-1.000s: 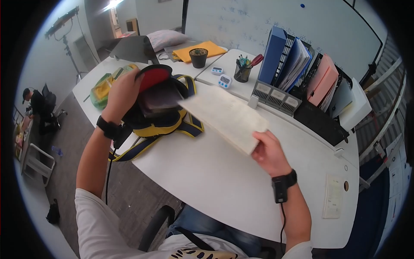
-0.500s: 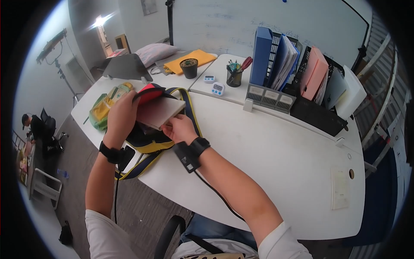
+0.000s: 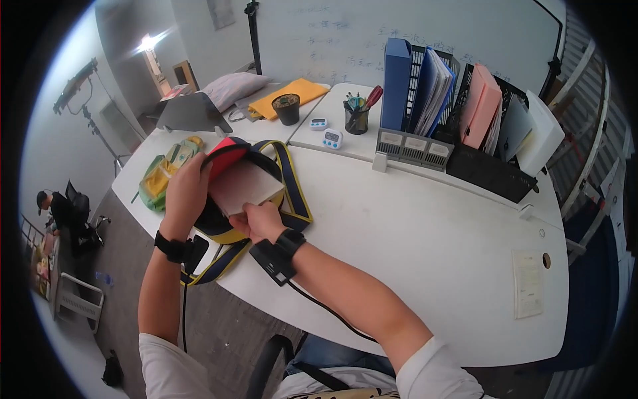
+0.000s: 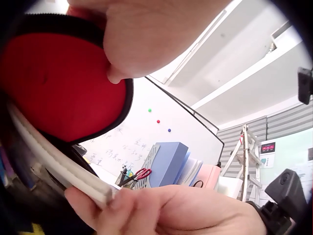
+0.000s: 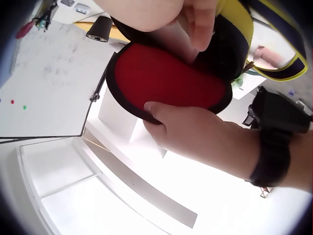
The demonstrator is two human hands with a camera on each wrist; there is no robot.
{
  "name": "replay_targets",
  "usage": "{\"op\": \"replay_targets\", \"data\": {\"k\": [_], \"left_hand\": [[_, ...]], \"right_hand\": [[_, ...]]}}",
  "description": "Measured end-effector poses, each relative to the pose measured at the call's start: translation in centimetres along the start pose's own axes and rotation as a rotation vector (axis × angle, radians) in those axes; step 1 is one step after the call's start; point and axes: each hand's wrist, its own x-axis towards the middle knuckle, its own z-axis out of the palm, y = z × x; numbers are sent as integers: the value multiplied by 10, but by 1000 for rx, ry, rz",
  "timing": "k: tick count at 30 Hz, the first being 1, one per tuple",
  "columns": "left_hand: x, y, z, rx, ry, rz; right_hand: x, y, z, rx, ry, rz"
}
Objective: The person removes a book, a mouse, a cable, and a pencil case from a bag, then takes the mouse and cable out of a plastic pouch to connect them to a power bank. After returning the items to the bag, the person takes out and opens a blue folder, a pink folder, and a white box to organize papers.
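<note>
A dark bag with yellow trim and a strap (image 3: 299,183) lies at the table's left part, its red-lined flap (image 3: 226,157) raised. My left hand (image 3: 187,193) grips the flap's edge; in the right wrist view the left thumb lies on the red lining (image 5: 156,78). My right hand (image 3: 261,223) pinches the near edge of a pale book (image 3: 246,188), which sits partly inside the bag's opening. The left wrist view shows the book's page edges (image 4: 63,169) between the right hand's (image 4: 171,208) fingers and thumb. The book's far end is hidden inside the bag.
A green and yellow pouch (image 3: 159,176) lies left of the bag. Behind stand a potted plant (image 3: 287,110), two small timers (image 3: 331,139), a pen holder (image 3: 357,120) and file racks (image 3: 415,147). A pale booklet (image 3: 528,284) lies at the right.
My right hand has carried the book leftward from over the table into the bag's opening, lower in the last half second. The left hand still holds the flap.
</note>
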Motion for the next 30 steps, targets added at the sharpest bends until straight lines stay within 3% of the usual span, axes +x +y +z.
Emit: {"op": "replay_targets", "data": {"k": [3,5,7,8,9,11,12,13,15,18,20,21,24,25,26,28,29,30], "left_hand": [[-2,0,-6,22,-18,12],[-6,0,-6,34,-50,8],[-12,0,1,84,-73,77],[-15,4,2,108,-96,123],[-19,13,0,89,-186,95],[-26,28,1,141,-316,125],[-32,43,1,144,-318,183],[-38,60,3,143,-320,240],[-43,97,14,44,-364,245],[-57,151,40,-309,-359,430],[-61,187,63,-485,-496,464],[-65,208,76,-601,-597,431],[-80,261,113,-841,-845,453],[-84,277,124,-939,-964,417],[-91,292,135,-956,-969,408],[-103,319,158,-1236,-1168,263],[-112,329,172,-1255,-1165,254],[-121,336,186,-1365,-1228,137]], "right_hand": [[33,3,2,50,-11,-52],[47,-8,1,-113,-155,42],[46,-18,-2,-227,-93,14],[40,-24,-3,-289,-143,-37],[33,-29,-6,-349,-187,-88],[32,-26,-16,-191,-225,-61],[37,-20,-22,-220,-205,-38],[20,-27,-28,-394,-99,-36],[-38,-43,-67,-510,-239,-107],[-127,-91,-166,-706,-178,-175],[-183,-119,-247,-893,144,-389],[-222,-138,-282,-1228,397,-504],[-354,-183,-364,-1580,999,-633],[-395,-198,-414,-1915,1164,-672],[-432,-213,-430,-1861,1410,-474],[-493,-229,-468,-1650,1721,-252],[-504,-228,-477,-1671,1720,-246],[-510,-227,-483,-1656,1685,-50]]}}
